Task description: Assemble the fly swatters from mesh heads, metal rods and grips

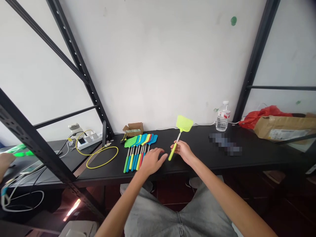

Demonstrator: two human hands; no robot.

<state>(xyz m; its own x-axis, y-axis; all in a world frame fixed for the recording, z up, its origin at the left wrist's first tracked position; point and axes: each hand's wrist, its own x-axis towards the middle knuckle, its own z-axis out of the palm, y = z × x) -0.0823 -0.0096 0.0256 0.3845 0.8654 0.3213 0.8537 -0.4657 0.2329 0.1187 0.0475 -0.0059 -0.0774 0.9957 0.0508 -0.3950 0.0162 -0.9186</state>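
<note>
A yellow-green fly swatter [184, 123] is tilted up off the black shelf, its flat head toward the wall. My right hand [183, 151] grips it around the upper part of its handle. Left of it, my left hand [153, 160] hovers with fingers apart at the right end of a row of fly swatters [134, 158]. Those swatters lie side by side, in green, blue, yellow and red, handles toward me and heads overlapping. My left hand hides part of the rightmost handles; whether it touches them I cannot tell.
Behind the row stands a small open cardboard box [133, 129]. A yellow cable [102, 158] and a white power strip [90, 140] lie left. On the right are a water bottle [222, 118], a blurred-out item [225, 144] and a cardboard carton [283, 128]. Another person's hand [6, 163] shows far left.
</note>
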